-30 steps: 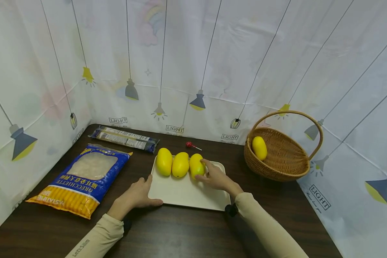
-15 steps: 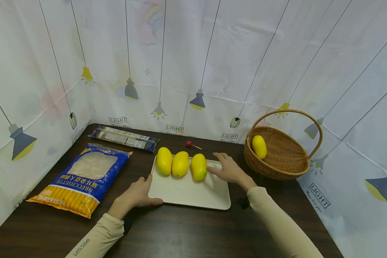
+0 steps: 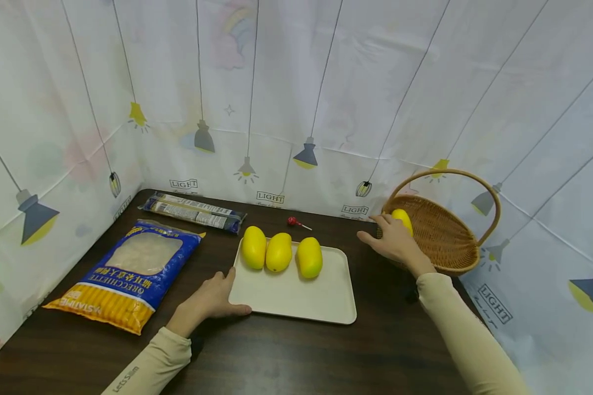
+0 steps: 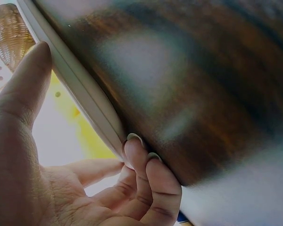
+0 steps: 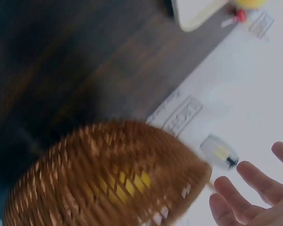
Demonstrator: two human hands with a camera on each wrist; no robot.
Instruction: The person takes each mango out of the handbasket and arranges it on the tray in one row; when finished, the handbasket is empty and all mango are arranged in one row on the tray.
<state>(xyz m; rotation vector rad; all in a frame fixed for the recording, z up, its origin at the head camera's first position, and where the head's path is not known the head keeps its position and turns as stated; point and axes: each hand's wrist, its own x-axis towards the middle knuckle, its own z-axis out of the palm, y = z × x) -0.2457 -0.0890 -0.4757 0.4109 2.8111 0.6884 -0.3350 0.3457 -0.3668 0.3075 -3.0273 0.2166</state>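
Observation:
My left hand (image 3: pixel 208 299) holds the near left corner of a cream tray (image 3: pixel 296 299), its thumb along the front edge and its fingers at the left side. Three yellow mangoes stand in a row at the tray's back: a left mango (image 3: pixel 253 248), a middle mango (image 3: pixel 279 252) and a right mango (image 3: pixel 309 258). My right hand (image 3: pixel 392 238) is over the left rim of a wicker basket (image 3: pixel 440 236), fingers spread and holding nothing. Beside it, a mango (image 3: pixel 402 218) in the basket is partly hidden by the hand.
A blue and orange pasta bag (image 3: pixel 128 274) lies to the left on the dark table (image 3: pixel 286 362). Behind it is a long flat packet (image 3: pixel 195 211). A red lollipop (image 3: pixel 292 221) lies beyond the tray. A printed curtain (image 3: pixel 286 109) hangs along the back and sides.
My right hand has let go of the right mango and moved right, from the tray to the basket. The left hand stays at the tray corner.

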